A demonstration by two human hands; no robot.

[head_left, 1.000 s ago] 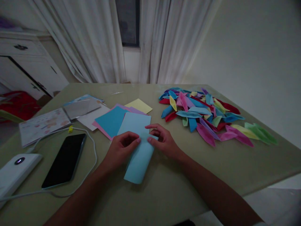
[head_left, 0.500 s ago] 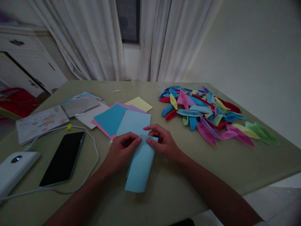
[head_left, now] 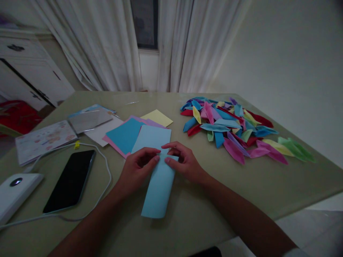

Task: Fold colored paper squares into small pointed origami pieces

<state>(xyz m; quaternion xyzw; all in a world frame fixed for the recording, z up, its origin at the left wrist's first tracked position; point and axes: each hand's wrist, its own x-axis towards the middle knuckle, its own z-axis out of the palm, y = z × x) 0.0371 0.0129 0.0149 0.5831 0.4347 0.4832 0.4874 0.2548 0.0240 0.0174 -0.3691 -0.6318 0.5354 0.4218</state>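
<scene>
A light blue sheet of paper (head_left: 160, 191), folded lengthwise into a strip, is held at its far end by both hands. My left hand (head_left: 139, 167) pinches the far left corner between thumb and fingers. On the far right corner, my right hand (head_left: 186, 160) grips with its thumb on top and fingers behind, the index finger stretched over the sheets beyond. The strip's near end hangs toward me, slightly curved. Just past my fingers lies a flat light blue sheet (head_left: 154, 137), overlapping a darker blue sheet (head_left: 124, 134) and pink and purple ones.
Folded paper pieces in many colours (head_left: 222, 121) are heaped at the right of the table (head_left: 214, 200). On the left are a black phone (head_left: 70, 180), a white power bank (head_left: 18, 192) with a looping cable (head_left: 109, 171), and a printed packet (head_left: 46, 141). A yellow sheet (head_left: 158, 117) lies behind.
Both hands keep their pinch on the folded blue paper. An under layer that showed at the strip's left edge is now out of sight. The whole view has shifted slightly.
</scene>
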